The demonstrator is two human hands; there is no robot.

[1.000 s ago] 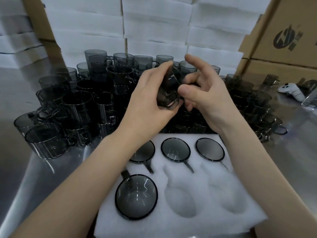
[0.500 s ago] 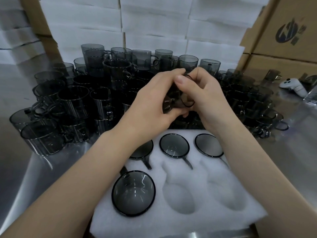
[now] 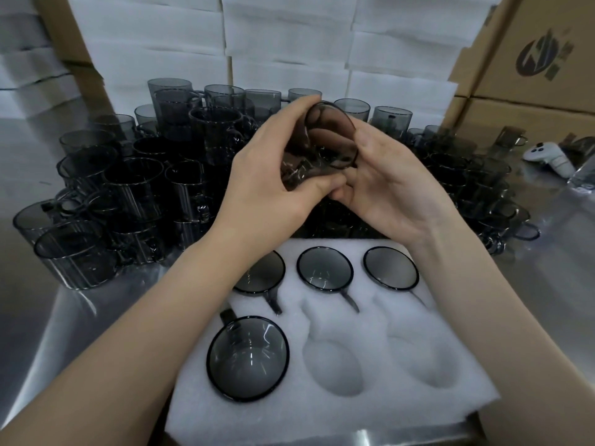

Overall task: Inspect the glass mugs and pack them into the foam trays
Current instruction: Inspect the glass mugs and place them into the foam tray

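A smoky grey glass mug [image 3: 325, 140] is held tilted above the table, its round mouth turned toward me. My left hand [image 3: 273, 181] grips its body from the left, fingers curled over the top. My right hand [image 3: 389, 185] cradles it from the right, thumb on the rim. Below lies a white foam tray [image 3: 450, 358] with mugs in the three far pockets [image 3: 325, 268] and in the near left pocket [image 3: 248, 357]. The two other near pockets [image 3: 335, 368] hold nothing.
A dense crowd of loose grey mugs [image 3: 128, 188] fills the steel table [image 3: 48, 333] behind the tray, spreading left and right. Stacked white foam sheets [image 3: 283, 43] stand at the back. Cardboard boxes [image 3: 531, 75] rise on the right, with a white controller [image 3: 550, 157] beside them.
The mug has been turned in my hands from sideways to mouth facing me. My right hand has opened out under it; both hands stay above the tray's far edge.
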